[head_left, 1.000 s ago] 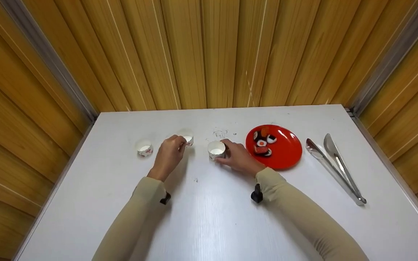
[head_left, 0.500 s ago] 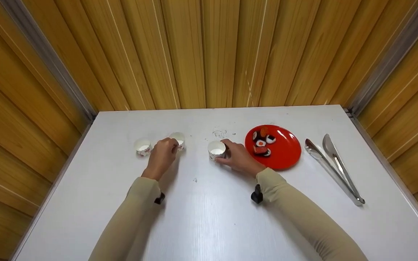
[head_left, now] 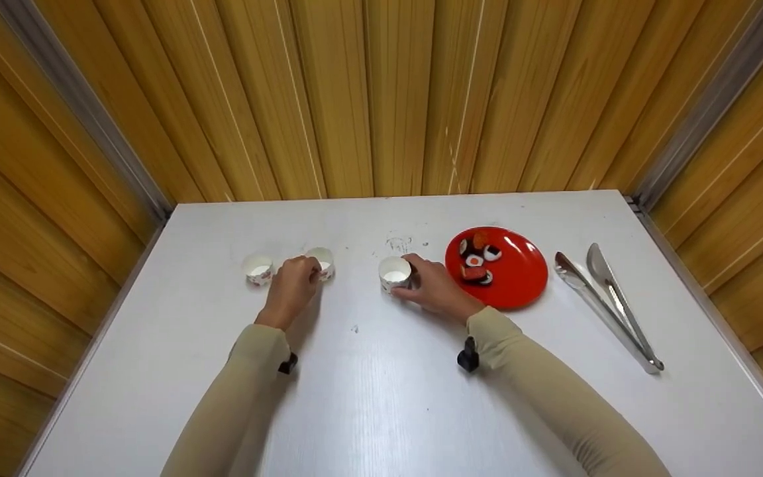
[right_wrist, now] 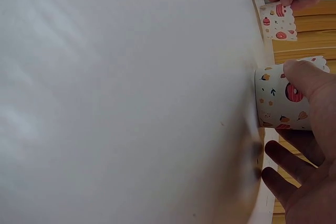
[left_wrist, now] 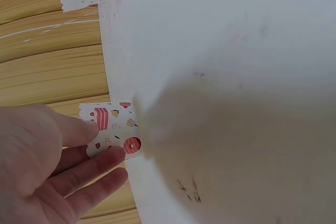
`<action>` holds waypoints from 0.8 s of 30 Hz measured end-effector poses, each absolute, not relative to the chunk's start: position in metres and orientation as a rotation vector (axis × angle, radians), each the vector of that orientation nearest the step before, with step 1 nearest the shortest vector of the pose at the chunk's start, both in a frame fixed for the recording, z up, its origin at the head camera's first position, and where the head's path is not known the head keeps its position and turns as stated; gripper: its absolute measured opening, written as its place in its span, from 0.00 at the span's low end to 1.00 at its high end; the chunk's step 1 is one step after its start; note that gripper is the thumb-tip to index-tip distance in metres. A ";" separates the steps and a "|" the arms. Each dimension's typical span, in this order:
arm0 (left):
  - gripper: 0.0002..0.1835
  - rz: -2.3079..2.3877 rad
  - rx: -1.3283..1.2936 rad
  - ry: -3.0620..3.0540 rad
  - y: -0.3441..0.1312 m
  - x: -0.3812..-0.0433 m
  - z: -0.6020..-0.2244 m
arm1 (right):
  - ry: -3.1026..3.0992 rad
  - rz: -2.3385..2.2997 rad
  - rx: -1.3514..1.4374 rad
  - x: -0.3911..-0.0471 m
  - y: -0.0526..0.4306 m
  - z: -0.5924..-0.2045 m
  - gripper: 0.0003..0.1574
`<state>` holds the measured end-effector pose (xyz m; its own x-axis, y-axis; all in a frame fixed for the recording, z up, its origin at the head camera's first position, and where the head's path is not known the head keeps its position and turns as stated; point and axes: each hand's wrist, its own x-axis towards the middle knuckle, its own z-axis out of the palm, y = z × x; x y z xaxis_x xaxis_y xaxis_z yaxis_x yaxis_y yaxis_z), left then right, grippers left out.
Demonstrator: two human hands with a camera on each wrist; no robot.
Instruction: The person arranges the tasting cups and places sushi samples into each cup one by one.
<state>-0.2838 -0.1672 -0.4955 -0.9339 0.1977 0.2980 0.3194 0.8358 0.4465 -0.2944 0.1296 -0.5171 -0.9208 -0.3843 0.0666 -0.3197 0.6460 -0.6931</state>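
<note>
Three small white paper baking cups printed with pink donuts and cakes stand upright on the white table. My left hand [head_left: 291, 291] pinches the wall of the middle cup [head_left: 324, 262] between thumb and fingers; the print on this cup [left_wrist: 116, 129] shows in the left wrist view. The right-hand cup [head_left: 393, 277] is held by my right hand [head_left: 438, 288], its thumb on one side and fingers around the other, as the right wrist view shows on the same cup [right_wrist: 278, 98]. Just left of my left hand stands the third cup [head_left: 259, 270], untouched.
A red plate [head_left: 520, 278] lies right of my right hand, bearing several small sushi pieces [head_left: 475, 261]. Farther right, metal tongs [head_left: 599, 265] lie spread apart. Wood-patterned panels [head_left: 381, 99] enclose the table's [head_left: 381, 397] back and sides.
My left hand has slid the middle cup leftward and slightly nearer to me, closer to the left cup. The right hand and its cup stay nearly in place.
</note>
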 end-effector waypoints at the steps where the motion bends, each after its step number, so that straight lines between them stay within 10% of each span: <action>1: 0.06 -0.742 -0.403 -2.779 -0.167 -0.284 -0.496 | 2.769 -1.148 -0.598 -0.294 0.130 -0.517 0.41; 24: 0.08 -0.770 -0.405 -2.843 -0.170 -0.289 -0.497 | 2.735 -1.202 -0.606 -0.292 0.132 -0.518 0.40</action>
<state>-0.2895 -0.1699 -0.4973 -0.9491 0.2152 0.2301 0.3019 0.8300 0.4690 -0.2920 0.1317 -0.5180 -0.9169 -0.3926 0.0725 -0.3188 0.6108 -0.7248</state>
